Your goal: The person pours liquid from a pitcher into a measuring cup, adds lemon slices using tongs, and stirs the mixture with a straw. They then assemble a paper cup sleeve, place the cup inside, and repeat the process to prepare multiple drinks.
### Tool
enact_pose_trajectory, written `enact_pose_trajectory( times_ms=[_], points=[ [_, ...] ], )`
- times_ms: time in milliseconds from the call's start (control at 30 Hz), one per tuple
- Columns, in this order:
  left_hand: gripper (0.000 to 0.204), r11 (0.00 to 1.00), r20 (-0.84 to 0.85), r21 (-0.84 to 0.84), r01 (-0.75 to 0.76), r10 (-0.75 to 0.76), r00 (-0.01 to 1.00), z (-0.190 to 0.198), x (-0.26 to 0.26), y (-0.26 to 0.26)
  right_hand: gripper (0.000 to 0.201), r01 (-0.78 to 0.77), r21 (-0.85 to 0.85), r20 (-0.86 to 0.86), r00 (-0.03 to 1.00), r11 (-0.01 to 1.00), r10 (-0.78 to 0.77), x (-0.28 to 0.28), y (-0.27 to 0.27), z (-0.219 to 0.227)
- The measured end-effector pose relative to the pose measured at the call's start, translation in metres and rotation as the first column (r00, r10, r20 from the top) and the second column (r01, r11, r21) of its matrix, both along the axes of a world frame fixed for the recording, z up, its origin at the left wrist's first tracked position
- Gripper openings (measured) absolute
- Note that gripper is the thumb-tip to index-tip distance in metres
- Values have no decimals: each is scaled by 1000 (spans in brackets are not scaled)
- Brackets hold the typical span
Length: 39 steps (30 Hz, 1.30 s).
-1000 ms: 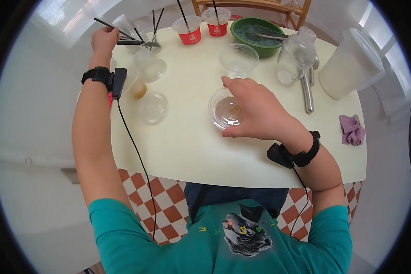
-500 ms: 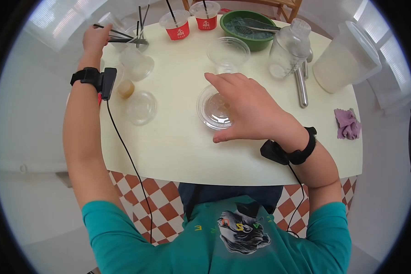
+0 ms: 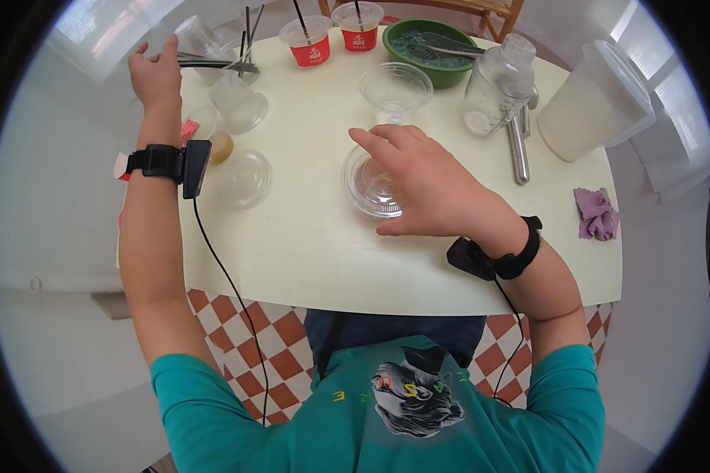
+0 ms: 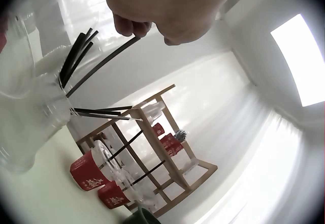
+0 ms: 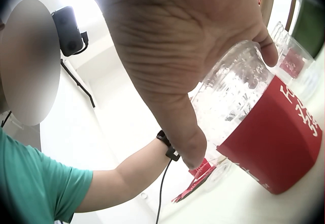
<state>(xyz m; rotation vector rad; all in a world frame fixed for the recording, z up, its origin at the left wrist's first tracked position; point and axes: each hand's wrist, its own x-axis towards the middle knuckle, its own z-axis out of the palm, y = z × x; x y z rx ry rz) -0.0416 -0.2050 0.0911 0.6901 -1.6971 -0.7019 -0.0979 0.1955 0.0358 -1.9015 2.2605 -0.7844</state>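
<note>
In the head view my left hand [image 3: 156, 77] is raised at the far left, thumb and fingers apart, beside the ends of black straws [image 3: 205, 65]. The left wrist view has one straw [image 4: 101, 67] reaching up to the fingertips. The straws lean out of a clear container at the table's back left. My right hand [image 3: 434, 181] arches loosely over a clear plastic cup [image 3: 364, 183] standing on the table, fingers along its far side and thumb at the near side. A red label [image 5: 277, 137] wraps that cup in the right wrist view.
Two lidded cups with red labels [image 3: 311, 52] and a green basin [image 3: 442, 75] stand at the back. A clear bowl [image 3: 394, 79], shaker bottle [image 3: 498, 87], metal tool [image 3: 519, 154], pitcher [image 3: 588, 110] and purple cloth [image 3: 596, 213] lie rightward. Clear cups [image 3: 241, 110] and a lid [image 3: 244, 180] are left.
The left hand has spread its fingers; the straw that stuck out past it no longer shows there. The right hand stays over the cup, and the head view has shifted slightly.
</note>
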Motion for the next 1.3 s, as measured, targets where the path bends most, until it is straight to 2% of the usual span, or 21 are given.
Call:
enact_pose_trajectory(
  times_ms=[100,133,200,233,300,400,433,500,533,600,633,667,700,733,800,833,900,967,1033,1233,1300],
  points=[
    [41,995,11,-5,100,-100,995,-7,-3,-11,95,-2,-12,9,1000,1000,2,0,0,-1],
    [41,995,13,-5,96,-96,995,-10,-5,-16,95,-6,-13,11,1000,1000,6,0,-1,-1],
    [28,985,184,74,156,-167,969,-16,-10,-24,94,-10,-20,13,1000,1000,11,0,-1,-2],
    [28,985,184,72,154,-165,969,-21,-14,-30,94,-12,-22,12,1000,1000,12,0,-1,0],
    [29,978,395,-173,113,-37,918,-27,-19,-33,98,5,31,72,997,1000,-7,2,0,3],
    [31,942,516,-324,92,94,851,-27,-20,-23,94,-10,-30,1,1000,1000,10,0,0,-2],
    [31,942,516,-323,92,94,851,-22,-17,-10,94,-11,-29,1,1000,1000,11,0,0,-2],
    [35,917,506,-385,-106,306,806,-11,-12,16,94,-24,-43,36,999,999,25,0,0,0],
    [35,919,509,-382,-102,301,807,-11,-10,25,94,-20,-39,38,999,999,22,0,1,0],
    [37,618,204,-721,-314,622,756,-10,-3,43,100,13,11,112,994,1000,-14,1,-1,1],
    [37,619,205,-720,-314,622,755,-7,4,60,100,12,12,112,994,1000,-14,1,-1,-1],
    [35,746,281,-663,-65,329,902,-8,11,79,97,23,-41,87,996,999,-20,0,-2,-4],
    [35,781,328,-589,206,-1,945,-7,19,101,94,32,-95,61,998,995,-27,0,-3,-6],
    [36,746,450,-472,471,-255,856,-7,28,129,94,33,-92,59,998,995,-27,-1,-3,-5],
    [38,486,609,-149,861,-640,468,-14,46,174,93,36,-108,111,994,994,-24,-1,-5,-3],
    [40,372,663,-45,927,-683,306,-18,51,187,93,35,-102,109,994,994,-24,-1,-6,-3],
    [39,296,726,-153,943,-614,310,-28,55,209,94,50,-129,154,988,990,-30,-2,-9,-5],
    [38,292,739,-176,940,-592,322,-36,59,215,95,54,-146,177,984,988,-28,-2,-11,-7],
    [34,352,770,-237,906,-500,396,-41,61,216,96,63,-167,201,979,984,-29,-4,-14,-10],
    [26,340,695,-312,887,-555,457,-52,70,212,104,67,-264,311,950,962,19,-4,-21,-21],
    [24,350,678,-336,874,-554,482,-54,72,213,117,119,-184,482,876,976,-16,-2,-21,-20]
  ],
)
